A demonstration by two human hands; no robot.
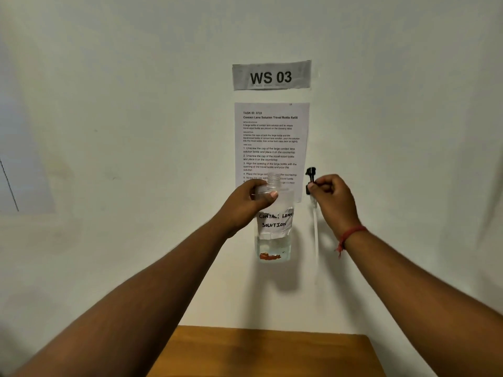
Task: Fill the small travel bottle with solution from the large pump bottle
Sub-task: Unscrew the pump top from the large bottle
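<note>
White wall (109,131) fills most of the view, with a "WS 03" sign (271,75) above a printed task sheet (272,137); a wooden desk (261,352) edges in below. Held up before the sheet, the left hand (245,205) grips the open, upright pump bottle (273,235) labelled "CONTACT LENS SOLUTION". Just beside it, the right hand (333,202) pinches the removed black pump head (310,180), its dip tube (315,235) hanging down.

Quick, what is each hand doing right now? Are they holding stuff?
Left hand: grips the large bottle near its open neck, held up in the air.
Right hand: pinches the black pump head, its tube hanging down, out of the bottle.
</note>
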